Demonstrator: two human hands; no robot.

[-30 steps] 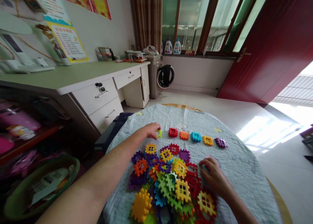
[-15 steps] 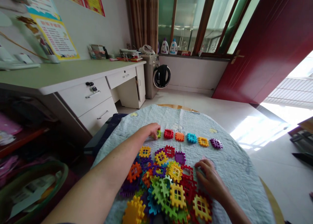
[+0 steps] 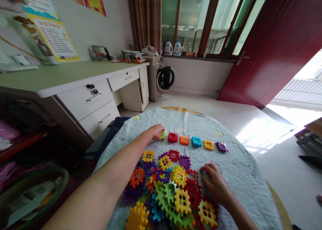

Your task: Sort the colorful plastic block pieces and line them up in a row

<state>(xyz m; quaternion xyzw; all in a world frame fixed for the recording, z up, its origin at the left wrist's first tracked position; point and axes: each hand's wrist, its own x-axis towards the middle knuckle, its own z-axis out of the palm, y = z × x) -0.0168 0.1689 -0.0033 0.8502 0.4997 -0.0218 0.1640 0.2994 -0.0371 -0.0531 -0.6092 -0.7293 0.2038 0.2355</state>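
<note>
A pale blue quilted cloth (image 3: 236,163) covers a round table. Across it runs a row of interlocking waffle blocks: red (image 3: 172,137), orange (image 3: 184,140), blue (image 3: 196,141), yellow (image 3: 208,145) and purple (image 3: 221,147). My left hand (image 3: 155,132) sits at the row's left end, its fingertips pressed on a small green block (image 3: 163,134). Below the row lies a heaped pile of multicoloured blocks (image 3: 166,193). My right hand (image 3: 213,182) rests with spread fingers on the cloth, beside a red block (image 3: 192,177) at the pile's edge.
A green-topped desk with white drawers (image 3: 97,104) stands to the left, and a green basket (image 3: 32,196) sits low at the left. Behind the table are a washing machine (image 3: 158,77) and a window ledge with bottles. A red door (image 3: 266,52) stands open at the right.
The whole view has shifted slightly left and up from my head moving. Both hands stay in nearly the same places, and no block has visibly moved.
</note>
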